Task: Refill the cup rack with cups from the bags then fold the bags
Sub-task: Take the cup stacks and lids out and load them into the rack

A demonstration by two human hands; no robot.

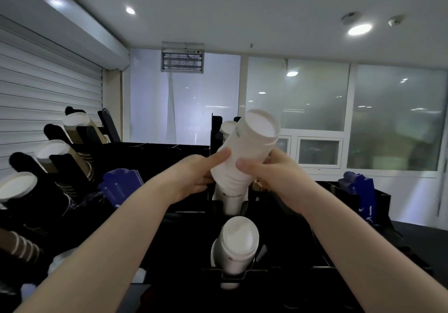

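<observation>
Cups of white paper, nested into a long stack (249, 147), lean up and to the right above the middle of the black slotted cup rack (157, 152). The stack's lower end meets more white cups standing in the rack's middle slot; whether they are already nested together I cannot tell.

Such a stack should be light but thin-walled. It is likely to crush under a hard squeeze and to bend or slide apart if held at one end. The lower middle is the place to hold it, with a hand on each side.

The left hand (194, 179) grips the stack's left flank with its fingers curled against the cups. The right hand (271, 174) wraps the opposite flank, thumb across the front.

Nearer than these, in the rack's front slot, sits another white cup stack (236, 244).
</observation>
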